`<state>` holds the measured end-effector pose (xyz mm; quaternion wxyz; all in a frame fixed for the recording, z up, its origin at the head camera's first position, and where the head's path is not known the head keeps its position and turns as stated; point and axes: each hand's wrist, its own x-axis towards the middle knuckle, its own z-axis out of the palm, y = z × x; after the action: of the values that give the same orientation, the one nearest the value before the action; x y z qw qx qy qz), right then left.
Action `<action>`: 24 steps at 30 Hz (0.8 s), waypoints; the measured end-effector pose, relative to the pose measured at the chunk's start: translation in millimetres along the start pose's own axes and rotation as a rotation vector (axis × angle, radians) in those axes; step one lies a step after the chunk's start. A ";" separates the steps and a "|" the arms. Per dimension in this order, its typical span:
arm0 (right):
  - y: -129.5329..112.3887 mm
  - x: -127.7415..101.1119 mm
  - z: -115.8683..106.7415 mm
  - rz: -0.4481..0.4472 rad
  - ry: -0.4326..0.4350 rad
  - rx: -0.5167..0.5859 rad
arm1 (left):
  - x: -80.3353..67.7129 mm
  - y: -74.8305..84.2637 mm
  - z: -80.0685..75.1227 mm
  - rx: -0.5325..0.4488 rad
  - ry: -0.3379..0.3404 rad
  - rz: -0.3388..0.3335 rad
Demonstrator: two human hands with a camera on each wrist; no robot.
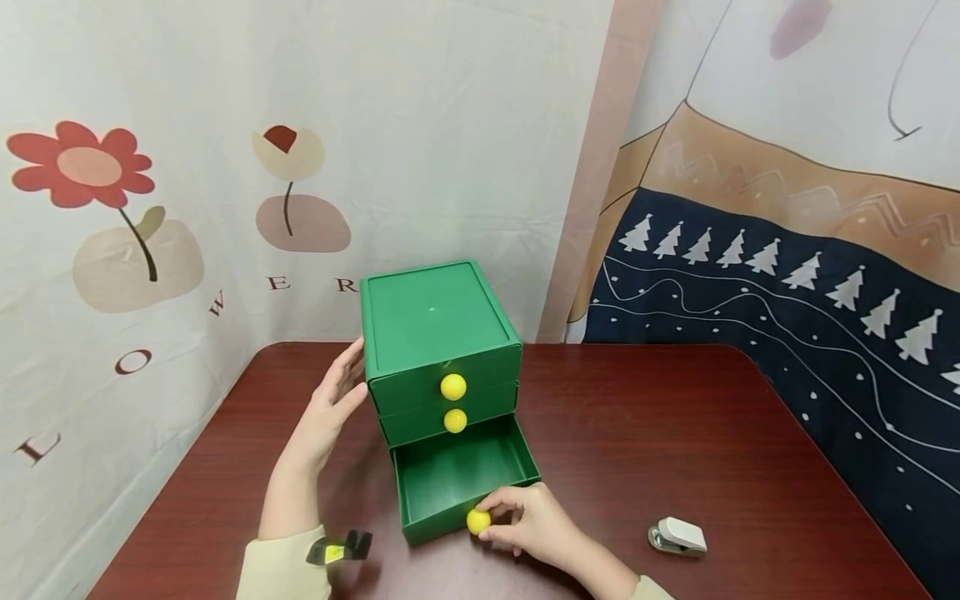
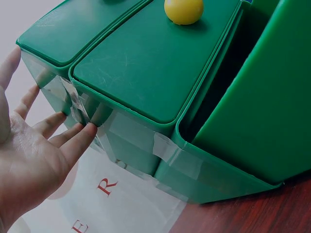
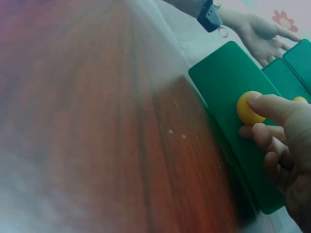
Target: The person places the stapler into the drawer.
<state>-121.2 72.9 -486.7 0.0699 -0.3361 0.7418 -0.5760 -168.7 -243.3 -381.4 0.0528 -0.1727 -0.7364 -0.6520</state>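
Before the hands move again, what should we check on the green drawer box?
1. Right hand pinches the bottom knob: ok.
2. Left hand flat against the box side, steadying it: ok.
3. Bottom drawer pulled out and nothing seen inside: ok.
4. Upper two drawers closed: ok.
5. Stapler lies apart from the drawer on the table: ok.
6. Tape on the box side holds firm: cannot tell.
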 end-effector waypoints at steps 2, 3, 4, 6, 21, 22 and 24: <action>-0.7 -1.6 1.2 -0.009 -0.004 -0.007 | 0.1 0.0 -0.4 0.003 0.001 0.002; -0.6 -2.1 1.8 -0.013 -0.006 -0.010 | 0.2 0.0 -0.5 0.005 0.001 0.003; -0.7 -2.6 2.2 -0.018 -0.008 -0.013 | 0.2 0.0 -0.6 0.006 0.001 0.002; -1.1 -3.1 2.6 -0.026 -0.012 -0.021 | 0.4 -0.1 -0.7 0.007 0.002 0.001; -8.9 -14.5 -31.2 -0.182 -0.032 -0.146 | -1.4 0.5 -0.3 0.020 0.003 -0.009; -10.0 -16.2 -34.1 -0.197 -0.017 -0.158 | -1.4 0.7 -0.1 0.018 0.005 -0.007; -11.2 -20.2 -40.0 -0.223 0.007 -0.170 | -1.3 1.0 0.2 0.016 0.006 -0.003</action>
<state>-120.6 115.7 -469.3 -0.0257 -0.4191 0.7462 -0.5166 -167.1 -243.3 -380.9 0.0551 -0.1693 -0.7416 -0.6468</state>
